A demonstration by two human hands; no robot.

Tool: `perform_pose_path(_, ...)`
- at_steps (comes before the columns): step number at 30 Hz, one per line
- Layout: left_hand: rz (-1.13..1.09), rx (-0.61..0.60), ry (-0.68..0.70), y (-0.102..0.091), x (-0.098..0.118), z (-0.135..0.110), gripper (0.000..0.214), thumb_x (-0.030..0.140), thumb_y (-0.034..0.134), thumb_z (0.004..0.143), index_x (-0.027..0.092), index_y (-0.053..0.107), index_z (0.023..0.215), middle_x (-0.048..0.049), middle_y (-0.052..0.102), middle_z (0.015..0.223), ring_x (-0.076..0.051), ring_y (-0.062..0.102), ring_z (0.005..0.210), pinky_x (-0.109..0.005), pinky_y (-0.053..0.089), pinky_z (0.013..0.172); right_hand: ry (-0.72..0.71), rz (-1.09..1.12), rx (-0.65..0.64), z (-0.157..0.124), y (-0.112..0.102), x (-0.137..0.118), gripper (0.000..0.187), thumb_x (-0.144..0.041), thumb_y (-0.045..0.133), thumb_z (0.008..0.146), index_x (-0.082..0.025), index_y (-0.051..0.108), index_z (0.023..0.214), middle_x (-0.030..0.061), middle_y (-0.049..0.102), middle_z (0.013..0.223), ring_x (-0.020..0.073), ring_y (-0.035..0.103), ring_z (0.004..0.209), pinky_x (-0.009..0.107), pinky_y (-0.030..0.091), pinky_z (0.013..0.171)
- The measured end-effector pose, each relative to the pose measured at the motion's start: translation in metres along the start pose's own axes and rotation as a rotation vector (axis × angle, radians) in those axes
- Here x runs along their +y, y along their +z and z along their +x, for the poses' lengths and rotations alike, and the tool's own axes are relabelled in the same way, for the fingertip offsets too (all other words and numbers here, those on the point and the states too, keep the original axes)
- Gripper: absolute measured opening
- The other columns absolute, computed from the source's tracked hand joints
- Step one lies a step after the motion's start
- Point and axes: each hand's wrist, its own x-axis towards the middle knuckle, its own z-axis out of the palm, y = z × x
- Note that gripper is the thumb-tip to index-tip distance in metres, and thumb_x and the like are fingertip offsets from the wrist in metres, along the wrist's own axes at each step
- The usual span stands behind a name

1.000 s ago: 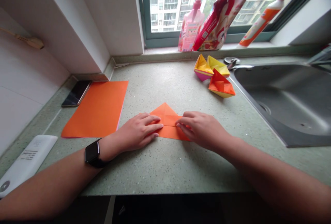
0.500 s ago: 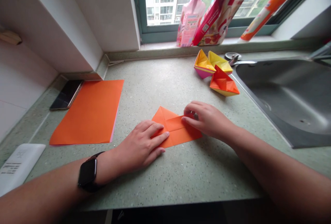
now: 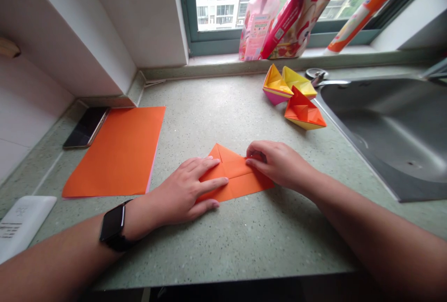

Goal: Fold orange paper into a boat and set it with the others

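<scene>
A folded orange paper (image 3: 234, 175) with a triangular top lies on the green speckled counter (image 3: 223, 237). My left hand (image 3: 185, 192), with a black watch on its wrist, lies flat with fingers stretched over the paper's left part. My right hand (image 3: 275, 162) is curled, its fingertips pinching the paper's right edge along a folded strip.
A stack of orange sheets (image 3: 117, 151) and a phone (image 3: 85, 127) lie at the left, a white device (image 3: 21, 223) nearer the edge. Three folded paper boats (image 3: 295, 102) sit by the steel sink (image 3: 391, 125). Bottles and a red pouch (image 3: 296, 13) stand on the windowsill.
The paper has turned slightly, its right end nearer me. My right hand slid out to the paper's right edge and my left hand flattened further onto the left part. The view shifted.
</scene>
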Motion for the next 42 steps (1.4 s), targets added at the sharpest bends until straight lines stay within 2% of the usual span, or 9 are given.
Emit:
perform_pose_path(15,0.016,-0.048,0.001,-0.005,-0.002,0.003,0.054,0.054,0.059,0.110,0.028,0.061,0.157,-0.0190,0.050,0.169,-0.040,0.049,0.155,-0.063,0.041,0.125,0.112,0.077,-0.062,0.002,-0.009,-0.005,0.002,-0.025,0.072,0.093,-0.024,0.073,0.092,0.0022,0.075,0.085,0.0197,0.066,0.078,0.031,0.044,0.070)
perform_pose_path(21,0.021,-0.058,0.000,-0.006,-0.002,0.004,0.057,0.054,0.060,0.110,0.025,0.058,0.159,-0.0192,0.051,0.169,-0.040,0.049,0.155,-0.062,0.040,0.126,0.152,0.204,-0.199,0.002,-0.021,-0.006,0.018,-0.037,0.070,0.096,-0.024,0.078,0.105,0.0027,0.075,0.085,0.0201,0.066,0.077,0.032,0.046,0.070)
perform_pose_path(24,0.010,-0.051,0.003,-0.006,-0.002,0.004,0.057,0.055,0.060,0.109,0.026,0.059,0.159,-0.0181,0.052,0.168,-0.039,0.049,0.155,-0.062,0.040,0.126,0.152,0.215,-0.236,0.002,-0.022,-0.005,0.024,-0.037,0.069,0.095,-0.024,0.079,0.112,0.0035,0.076,0.088,0.0208,0.066,0.081,0.033,0.047,0.074)
perform_pose_path(29,-0.010,-0.046,-0.017,-0.007,0.000,0.004,0.055,0.056,0.061,0.109,0.023,0.061,0.153,-0.0188,0.052,0.168,-0.038,0.050,0.154,-0.061,0.038,0.128,0.122,0.254,-0.260,0.004,-0.025,0.000,0.034,-0.043,0.069,0.094,-0.024,0.079,0.120,0.0034,0.073,0.087,0.0210,0.063,0.079,0.033,0.046,0.073)
perform_pose_path(35,0.010,-0.015,-0.023,-0.009,0.003,0.004,0.051,0.054,0.061,0.109,0.021,0.062,0.148,-0.0246,0.041,0.173,-0.040,0.049,0.155,-0.062,0.040,0.127,0.107,0.296,-0.316,0.005,-0.030,0.005,0.043,-0.049,0.069,0.093,-0.023,0.078,0.126,0.0042,0.073,0.089,0.0219,0.063,0.079,0.034,0.046,0.073)
perform_pose_path(39,-0.024,0.006,-0.004,-0.008,0.001,0.004,0.051,0.054,0.064,0.108,0.020,0.060,0.146,-0.0236,0.048,0.168,-0.039,0.052,0.152,-0.061,0.043,0.126,0.038,0.280,-0.349,0.006,-0.032,0.012,0.040,-0.049,0.068,0.093,-0.023,0.080,0.121,0.0049,0.075,0.092,0.0228,0.065,0.082,0.035,0.048,0.075)
perform_pose_path(42,-0.096,0.048,-0.021,-0.009,-0.003,0.003,0.056,0.051,0.067,0.107,0.021,0.052,0.151,-0.0209,0.058,0.160,-0.036,0.057,0.147,-0.058,0.047,0.124,-0.067,0.247,-0.382,0.004,-0.034,0.015,0.028,-0.040,0.068,0.093,-0.024,0.081,0.112,0.0052,0.078,0.097,0.0226,0.067,0.084,0.035,0.049,0.077)
